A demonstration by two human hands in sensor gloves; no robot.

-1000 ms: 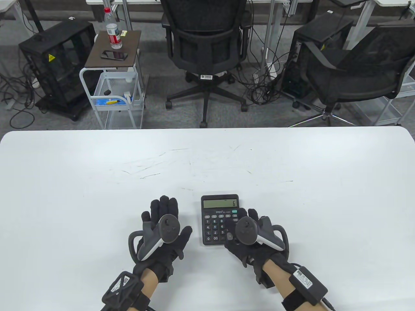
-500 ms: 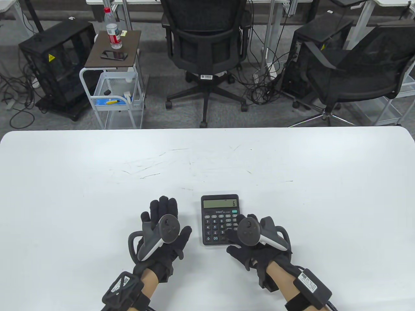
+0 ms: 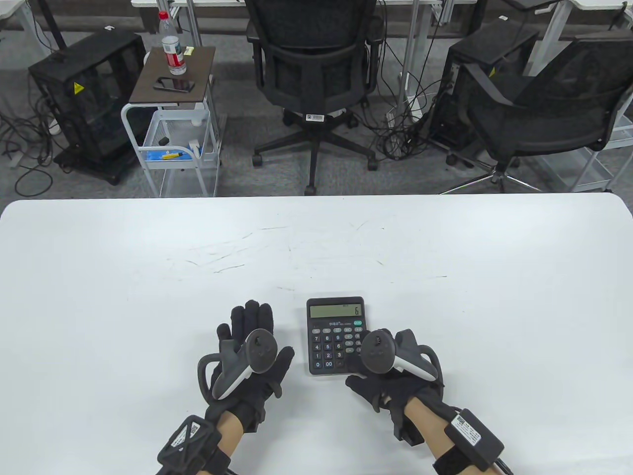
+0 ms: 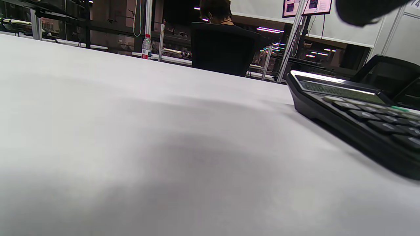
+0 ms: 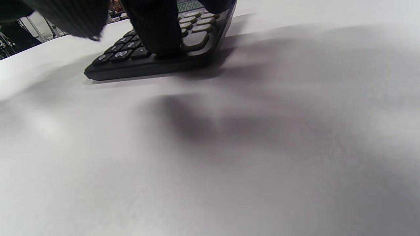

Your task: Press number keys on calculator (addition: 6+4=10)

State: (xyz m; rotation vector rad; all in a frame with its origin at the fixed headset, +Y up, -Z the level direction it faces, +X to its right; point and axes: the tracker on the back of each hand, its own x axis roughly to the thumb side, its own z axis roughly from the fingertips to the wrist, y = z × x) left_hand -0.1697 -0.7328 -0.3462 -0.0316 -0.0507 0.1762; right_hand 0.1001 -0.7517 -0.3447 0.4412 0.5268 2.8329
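Note:
A black calculator (image 3: 326,341) lies on the white table (image 3: 148,277) near the front edge, and its display reads 6. My right hand (image 3: 381,358) lies over the lower right part of the keypad. In the right wrist view a gloved fingertip (image 5: 160,36) rests down on a key in the calculator's (image 5: 131,55) near rows; which key is hidden. My left hand (image 3: 249,321) lies flat on the table just left of the calculator and holds nothing. The left wrist view shows the calculator's (image 4: 354,114) left side, with no finger on it.
Beyond the table's far edge stand a black office chair (image 3: 311,74), a second chair (image 3: 544,114), a small cart (image 3: 173,114) with a bottle and phone, and black cases. The table carries only the calculator.
My right hand has slid a little toward me and to the right over the keypad's lower right. The display still reads 6. My left hand has edged slightly to the right.

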